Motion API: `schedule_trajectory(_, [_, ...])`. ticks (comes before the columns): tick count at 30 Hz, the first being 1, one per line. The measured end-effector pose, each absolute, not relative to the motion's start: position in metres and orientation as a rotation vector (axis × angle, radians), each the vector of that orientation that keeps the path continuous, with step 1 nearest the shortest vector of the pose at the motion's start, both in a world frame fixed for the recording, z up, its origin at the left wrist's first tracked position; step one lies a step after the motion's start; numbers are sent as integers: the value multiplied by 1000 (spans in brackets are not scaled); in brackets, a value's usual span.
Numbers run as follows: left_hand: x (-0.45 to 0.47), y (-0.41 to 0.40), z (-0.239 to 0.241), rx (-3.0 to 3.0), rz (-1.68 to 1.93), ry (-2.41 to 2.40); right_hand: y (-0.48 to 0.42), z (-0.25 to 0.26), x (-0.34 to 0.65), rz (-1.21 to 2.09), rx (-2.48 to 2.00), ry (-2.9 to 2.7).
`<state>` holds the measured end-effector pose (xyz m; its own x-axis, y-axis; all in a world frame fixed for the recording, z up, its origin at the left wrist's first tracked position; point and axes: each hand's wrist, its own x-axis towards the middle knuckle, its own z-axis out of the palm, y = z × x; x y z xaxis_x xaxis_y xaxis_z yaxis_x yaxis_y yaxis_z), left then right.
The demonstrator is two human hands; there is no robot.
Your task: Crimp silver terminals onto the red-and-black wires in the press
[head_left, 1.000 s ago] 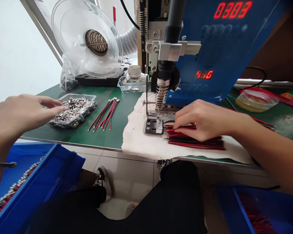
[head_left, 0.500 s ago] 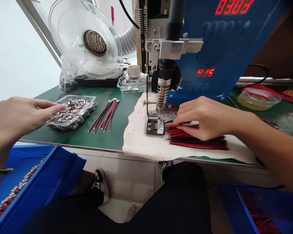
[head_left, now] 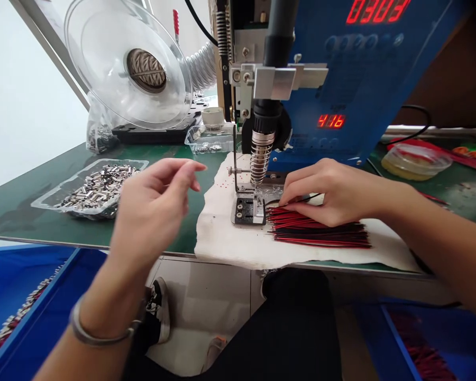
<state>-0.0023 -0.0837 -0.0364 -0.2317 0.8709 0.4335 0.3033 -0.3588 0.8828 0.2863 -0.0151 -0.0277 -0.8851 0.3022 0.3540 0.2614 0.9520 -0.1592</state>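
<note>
Clear plastic reel (head_left: pixel 129 69) stands tilted at rear left of the green table (head_left: pixel 31 222), dark wound core at its hub. Blue machine housing (head_left: pixel 365 79) at rear right; red displays read 0303 and 416. Ribbed grey hose (head_left: pixel 200 66) beside the reel. Clear lidded tub (head_left: pixel 416 161) far right. Blue bins (head_left: pixel 43 312) below the table edge.

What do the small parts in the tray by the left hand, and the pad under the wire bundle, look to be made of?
The small parts look like bright bare metal: silvery and glinting. Their tray seems thin clear plastic, as the green bench shows through it. The pad looks like white woven cloth, with a ribbed texture and soft uneven edge.
</note>
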Motion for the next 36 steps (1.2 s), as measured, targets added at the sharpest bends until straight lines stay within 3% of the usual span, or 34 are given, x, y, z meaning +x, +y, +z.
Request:
schedule_trajectory(8, [46, -73, -48, 830, 1673, 972, -6, -42, 281, 149, -433, -2540])
schedule_trajectory(25, [52, -72, -61, 924, 1578, 1078, -17, -56, 266, 24, -441, -2419])
schedule_trajectory(36, [56, -77, -67, 939, 1545, 1085, -30, -54, 259, 47, -696, -2404])
